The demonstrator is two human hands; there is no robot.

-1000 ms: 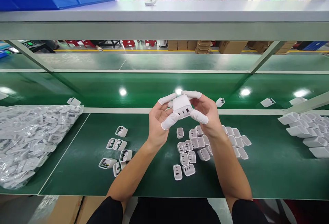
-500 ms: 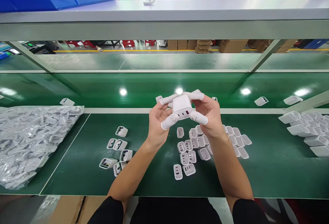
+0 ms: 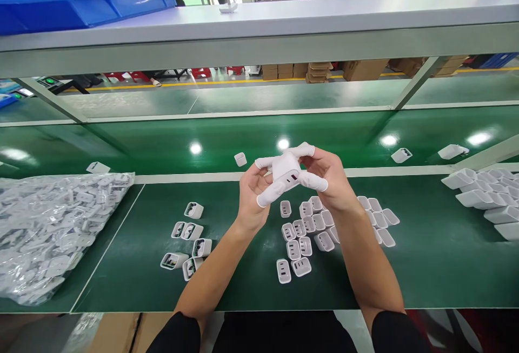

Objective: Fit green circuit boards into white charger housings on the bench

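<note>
Our left hand (image 3: 253, 195) and right hand (image 3: 330, 181) share a narrow grip on one white charger housing (image 3: 285, 165), held up above the tabletop (image 3: 133, 282) with its slotted face toward us. That piece seems in progress. On the left, a small group of open housings (image 3: 173, 261) shows boards inside, so we judge those unfinished. Right of middle, the slotted pieces (image 3: 293, 250) look further along, though we cannot tell whether they are fully closed.
</note>
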